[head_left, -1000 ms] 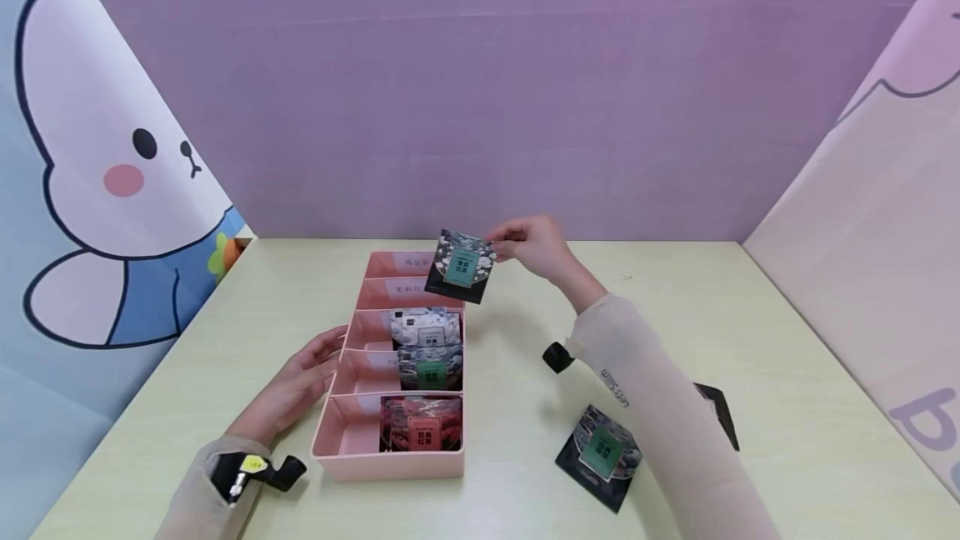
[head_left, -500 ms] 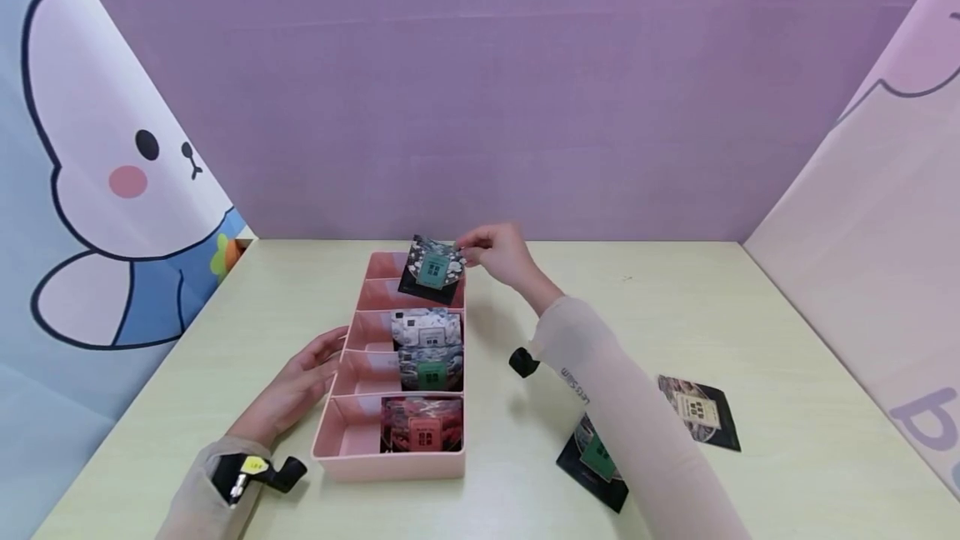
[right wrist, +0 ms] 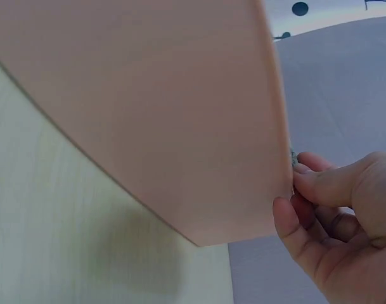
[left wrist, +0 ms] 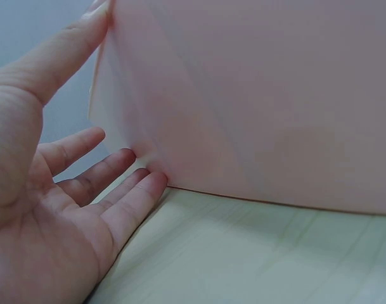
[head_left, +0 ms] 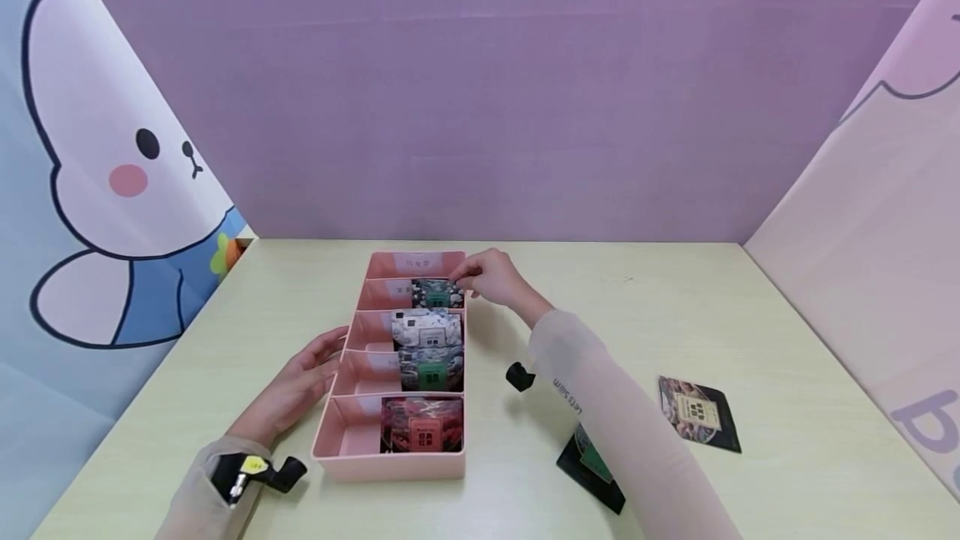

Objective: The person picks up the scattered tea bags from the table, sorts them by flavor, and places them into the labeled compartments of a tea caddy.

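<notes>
A pink divided box (head_left: 393, 467) stands on the table, its compartments running away from me. At its far right, my right hand (head_left: 497, 282) pinches the corner of a dark floral tea sachet (head_left: 437, 295), which sits low in the second compartment from the back. Only a sliver of that sachet shows above the rim in the right wrist view, between thumb and finger (right wrist: 316, 162). My left hand (head_left: 296, 386) rests against the box's left side. Its fingers (left wrist: 126, 209) are loosely extended by the wall, with the thumb up at the edge.
Nearer compartments hold a white sachet (head_left: 426, 329), a green-labelled sachet (head_left: 431, 369) and a red sachet (head_left: 422, 425). The backmost compartment (head_left: 378, 263) shows only a paper label. Right of the box lie a black sachet (head_left: 592, 473), partly under my right sleeve, and a beige-labelled sachet (head_left: 701, 412).
My right hand has carried the floral sachet leftward over the box, then down into the second compartment from the back. The left hand and the box have stayed put.
</notes>
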Tool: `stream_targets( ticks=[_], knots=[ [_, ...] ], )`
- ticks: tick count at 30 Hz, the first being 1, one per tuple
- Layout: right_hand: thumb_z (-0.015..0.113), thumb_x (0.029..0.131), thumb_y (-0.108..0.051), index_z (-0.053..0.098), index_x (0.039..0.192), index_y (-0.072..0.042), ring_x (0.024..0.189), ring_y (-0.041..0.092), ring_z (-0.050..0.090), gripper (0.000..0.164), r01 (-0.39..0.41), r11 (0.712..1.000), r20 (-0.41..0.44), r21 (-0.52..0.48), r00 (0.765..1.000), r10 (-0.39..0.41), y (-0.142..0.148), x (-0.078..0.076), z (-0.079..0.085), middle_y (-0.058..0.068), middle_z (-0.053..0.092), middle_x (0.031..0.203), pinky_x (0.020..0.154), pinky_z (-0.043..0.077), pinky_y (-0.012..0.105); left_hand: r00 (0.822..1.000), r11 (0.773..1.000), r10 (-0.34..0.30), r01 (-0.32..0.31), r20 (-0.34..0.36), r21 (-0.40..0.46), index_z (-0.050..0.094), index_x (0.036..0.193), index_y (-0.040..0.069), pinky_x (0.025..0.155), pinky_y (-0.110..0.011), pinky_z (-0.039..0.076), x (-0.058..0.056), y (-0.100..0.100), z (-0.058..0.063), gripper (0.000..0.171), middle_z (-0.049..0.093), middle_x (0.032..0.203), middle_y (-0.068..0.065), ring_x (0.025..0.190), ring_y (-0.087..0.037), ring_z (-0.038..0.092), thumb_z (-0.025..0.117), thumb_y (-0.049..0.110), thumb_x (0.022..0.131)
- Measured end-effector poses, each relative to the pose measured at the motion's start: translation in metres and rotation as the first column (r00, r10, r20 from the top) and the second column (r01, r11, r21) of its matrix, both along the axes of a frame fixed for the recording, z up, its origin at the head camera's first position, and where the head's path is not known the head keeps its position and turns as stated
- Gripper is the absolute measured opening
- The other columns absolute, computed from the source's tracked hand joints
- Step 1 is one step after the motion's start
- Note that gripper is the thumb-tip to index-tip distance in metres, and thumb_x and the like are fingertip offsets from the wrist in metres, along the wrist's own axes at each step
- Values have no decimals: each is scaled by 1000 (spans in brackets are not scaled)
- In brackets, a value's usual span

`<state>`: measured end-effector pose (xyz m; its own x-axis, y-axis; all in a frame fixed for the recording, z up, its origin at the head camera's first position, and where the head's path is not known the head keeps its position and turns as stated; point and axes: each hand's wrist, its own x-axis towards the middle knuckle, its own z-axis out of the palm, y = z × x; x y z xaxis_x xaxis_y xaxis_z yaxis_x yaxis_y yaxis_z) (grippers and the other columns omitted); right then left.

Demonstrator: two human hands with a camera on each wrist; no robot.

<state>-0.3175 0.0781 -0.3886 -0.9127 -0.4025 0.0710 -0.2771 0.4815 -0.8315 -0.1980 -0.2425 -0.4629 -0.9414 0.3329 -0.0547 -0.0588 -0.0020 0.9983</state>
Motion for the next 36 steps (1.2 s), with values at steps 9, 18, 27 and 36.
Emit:
stream_targets(
  ticks=[9,18,27,36],
  knots=[
    [65,94,1,76,103,1,83,20,68,14,2,1000,-3,-6,1000,-2,2,0,-3,11,72,97,78,59,43,1000,1000,6,-5,17,-29,17,156,0,97,-22,47,-2,0,-2,64,26,154,-21,119,-2,50,51,16,105],
    [67,95,-6,75,108,-2,96,34,67,16,-29,999,14,-13,999,29,16,4,3,10,70,104,83,57,47,1000,1000,-3,3,-2,-1,17,155,-3,98,-22,47,-2,0,-3,63,27,151,-21,119,-1,51,51,14,105],
    [65,97,-11,73,111,-2,93,34,67,19,-95,993,-12,66,995,96,47,11,15,8,71,103,81,58,40,1000,1000,-7,7,-2,3,17,155,-4,98,-22,46,-5,-1,-3,63,31,148,-15,118,-1,52,51,13,105],
    [64,97,-12,72,110,0,85,32,67,20,-206,955,31,212,978,204,75,30,5,15,72,102,73,57,33,1000,1000,4,-4,11,-12,16,155,-2,98,-21,47,-5,-1,-3,65,32,148,-13,118,0,52,52,15,104]
  ],
)
